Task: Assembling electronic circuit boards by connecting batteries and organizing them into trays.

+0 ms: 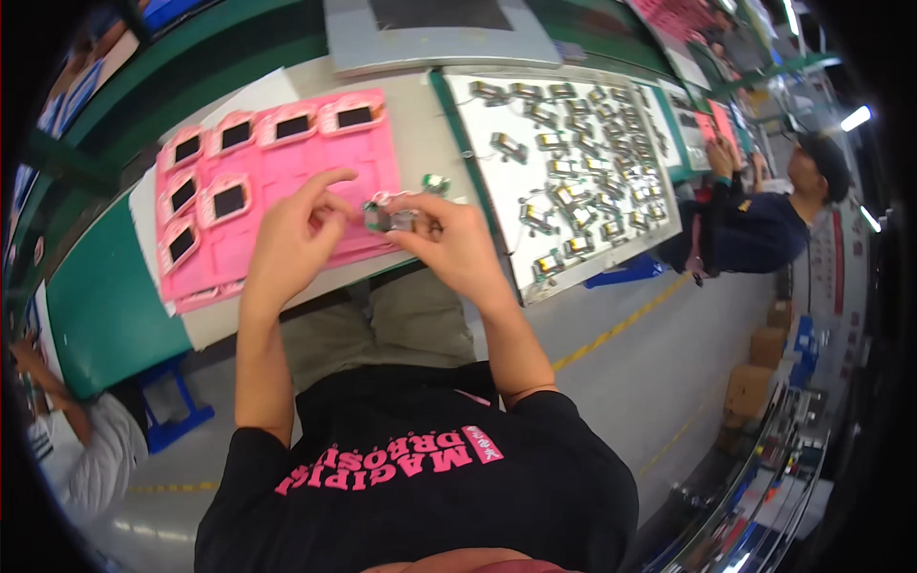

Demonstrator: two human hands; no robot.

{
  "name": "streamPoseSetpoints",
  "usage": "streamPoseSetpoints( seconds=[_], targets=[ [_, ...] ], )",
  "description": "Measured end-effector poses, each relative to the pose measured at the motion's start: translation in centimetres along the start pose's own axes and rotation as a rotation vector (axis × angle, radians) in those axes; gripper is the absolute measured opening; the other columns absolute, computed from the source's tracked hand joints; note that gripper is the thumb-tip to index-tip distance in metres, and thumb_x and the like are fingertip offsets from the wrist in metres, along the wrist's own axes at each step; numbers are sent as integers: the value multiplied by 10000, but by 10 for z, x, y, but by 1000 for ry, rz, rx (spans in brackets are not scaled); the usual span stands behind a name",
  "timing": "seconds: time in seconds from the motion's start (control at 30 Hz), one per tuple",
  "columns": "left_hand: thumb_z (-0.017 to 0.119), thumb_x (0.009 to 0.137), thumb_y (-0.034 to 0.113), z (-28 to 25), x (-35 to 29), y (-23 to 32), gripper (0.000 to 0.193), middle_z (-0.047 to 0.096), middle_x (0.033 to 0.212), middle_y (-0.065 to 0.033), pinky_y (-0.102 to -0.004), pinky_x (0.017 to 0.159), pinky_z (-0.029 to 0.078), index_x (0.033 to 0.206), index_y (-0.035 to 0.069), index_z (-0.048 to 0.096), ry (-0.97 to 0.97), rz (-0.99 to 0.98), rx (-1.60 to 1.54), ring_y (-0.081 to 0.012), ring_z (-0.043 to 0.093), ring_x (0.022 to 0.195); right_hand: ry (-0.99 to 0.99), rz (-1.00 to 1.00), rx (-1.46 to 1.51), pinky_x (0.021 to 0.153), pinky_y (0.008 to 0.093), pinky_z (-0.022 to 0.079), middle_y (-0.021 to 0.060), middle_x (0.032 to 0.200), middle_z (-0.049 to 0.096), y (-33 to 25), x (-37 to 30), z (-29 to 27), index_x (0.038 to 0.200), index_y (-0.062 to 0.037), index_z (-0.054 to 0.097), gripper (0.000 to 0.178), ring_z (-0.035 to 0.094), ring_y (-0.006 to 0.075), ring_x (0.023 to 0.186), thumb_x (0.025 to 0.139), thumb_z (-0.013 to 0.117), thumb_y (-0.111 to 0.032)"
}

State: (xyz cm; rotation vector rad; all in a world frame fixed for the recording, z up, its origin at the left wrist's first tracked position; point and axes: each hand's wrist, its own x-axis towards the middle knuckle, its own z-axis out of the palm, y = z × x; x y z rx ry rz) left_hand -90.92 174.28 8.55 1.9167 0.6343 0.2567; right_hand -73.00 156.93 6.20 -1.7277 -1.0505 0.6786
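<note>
My right hand [447, 237] is closed on a small electronic assembly [390, 218], which has a green circuit board and a pink edge. Fingers and thumb grip its right side, above the near right edge of a pink tray [277, 186]. Just left of it is my left hand [304, 229], its index finger stretched out and the others loosely bent, with nothing visible in it. Several pink-framed devices with dark screens [229, 201] lie in the tray's far and left compartments. A small green circuit board [436, 181] lies beyond my right hand.
To the right, a white metal-edged tray [501, 196] holds many small circuit modules [573, 191]. A grey panel [435, 33] stands at the back. One co-worker [755, 224] is at the right, another [100, 444] at the left. A blue stool [177, 406] stands below the bench.
</note>
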Motion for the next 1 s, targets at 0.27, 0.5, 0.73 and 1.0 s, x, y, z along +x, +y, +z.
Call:
streamPoseSetpoints(
  seconds=[0.27,0.5,0.73,1.0],
  targets=[
    [846,808,117,22,35,-15,668,761,1257,-79,-362,947,558,1452,97,668,-2,434,250,-248,698,1040,-25,4,-62,564,271,342,-15,630,518,2,6,-7,1200,-45,789,343,425,97,578,872,870,-103],
    [923,742,190,15,34,-46,682,766,1270,-77,-370,962,559,1385,94,718,56,400,124,-246,707,1062,39,-24,-306,561,312,423,34,643,613,-7,16,16,1200,-82,788,357,519,169,553,868,866,-185],
    [940,729,208,8,28,-54,689,768,1247,-77,-367,945,565,1374,96,725,101,371,101,-239,709,1044,1,-33,-358,557,310,409,28,647,606,-19,25,20,1209,-88,787,346,496,161,552,877,851,-160],
    [949,732,210,11,35,-49,684,768,1241,-82,-358,923,570,1371,105,728,72,412,94,-232,710,1023,-27,-26,-493,576,292,393,14,686,638,-25,20,12,1250,-108,787,359,459,129,565,893,814,-83]
  ],
)
